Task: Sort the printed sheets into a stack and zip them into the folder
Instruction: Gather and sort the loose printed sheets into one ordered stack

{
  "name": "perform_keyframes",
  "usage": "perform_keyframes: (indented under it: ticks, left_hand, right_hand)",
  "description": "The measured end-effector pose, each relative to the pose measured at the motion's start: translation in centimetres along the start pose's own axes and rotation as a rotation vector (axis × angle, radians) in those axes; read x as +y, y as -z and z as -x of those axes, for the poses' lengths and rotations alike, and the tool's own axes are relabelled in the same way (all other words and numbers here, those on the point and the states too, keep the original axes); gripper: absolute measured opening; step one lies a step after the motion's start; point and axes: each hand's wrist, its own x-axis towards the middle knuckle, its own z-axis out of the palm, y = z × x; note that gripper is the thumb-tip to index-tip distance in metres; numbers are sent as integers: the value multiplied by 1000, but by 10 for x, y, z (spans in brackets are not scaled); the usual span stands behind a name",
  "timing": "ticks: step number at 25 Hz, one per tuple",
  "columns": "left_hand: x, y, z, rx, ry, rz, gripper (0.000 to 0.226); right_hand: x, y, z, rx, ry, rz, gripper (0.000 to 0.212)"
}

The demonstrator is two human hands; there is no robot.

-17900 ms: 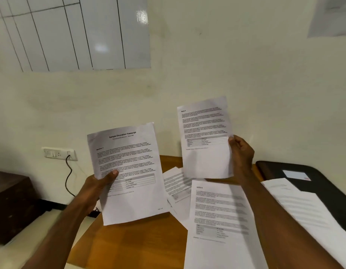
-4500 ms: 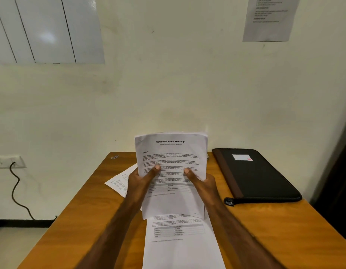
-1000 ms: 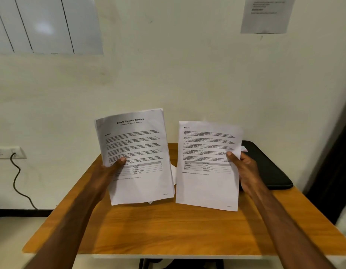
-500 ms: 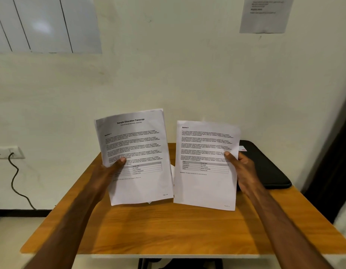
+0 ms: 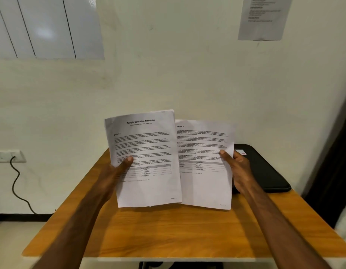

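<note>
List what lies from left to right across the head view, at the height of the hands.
wall socket → left hand → stack of sheets → single sheet → right hand → black folder

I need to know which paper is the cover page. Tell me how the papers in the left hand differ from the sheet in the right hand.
The papers in the left hand, the stack, carry a bold centered title; the single sheet in the right hand starts with a small section heading. The stack shows several layered edges; the single sheet shows one. The stack tilts left and overlaps the single sheet's edge. Both are white, printed, with a table, held upright.
</note>
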Motion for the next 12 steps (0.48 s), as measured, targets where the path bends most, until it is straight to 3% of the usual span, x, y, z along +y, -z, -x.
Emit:
perform_keyframes:
  ticks: [3, 12]
  left_hand:
    - [5, -22, 0, 40, 1, -27, 25]
    - [-8, -65, -1, 72, -21, -157, 34]
  right_hand:
    - [-7, -21, 0, -55, -4, -66, 25]
    - [-1, -75, 19, -218, -110, -139, 32]
